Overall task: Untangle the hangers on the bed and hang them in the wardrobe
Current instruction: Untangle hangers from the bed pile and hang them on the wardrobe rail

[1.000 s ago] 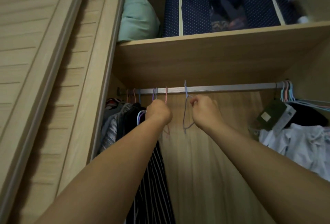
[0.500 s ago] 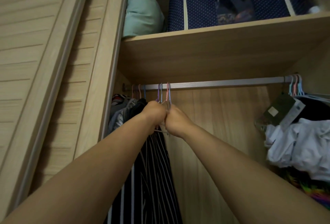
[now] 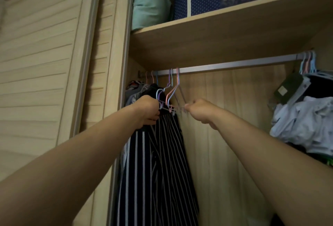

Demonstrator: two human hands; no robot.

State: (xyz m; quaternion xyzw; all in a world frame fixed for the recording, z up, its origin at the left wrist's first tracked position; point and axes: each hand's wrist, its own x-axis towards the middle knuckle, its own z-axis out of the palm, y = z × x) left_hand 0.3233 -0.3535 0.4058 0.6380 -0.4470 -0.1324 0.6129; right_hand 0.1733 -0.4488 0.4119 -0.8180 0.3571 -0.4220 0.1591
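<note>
The wardrobe [image 3: 225,33] is standing open, its rail [image 3: 234,64] running under the shelf, with a striped garment [image 3: 162,162] hanging at the left end and pale clothes [image 3: 302,117] bunching at the right. The hangers [image 3: 172,90] are sitting hooked on the rail just right of the striped garment, a small cluster in pink, purple and blue, and their lower bars are crowding together between the two hands. The risk from here looks like the bars snagging again or a hook lifting off the rail, if the pull goes sideways too sharply. The left hand [image 3: 148,111] is curling closed around the bunched bars beside the garment. The right hand [image 3: 198,108] is pinching the blurred bottom wire of one hanger, fingers tightly closed, drawing it rightward.
</note>
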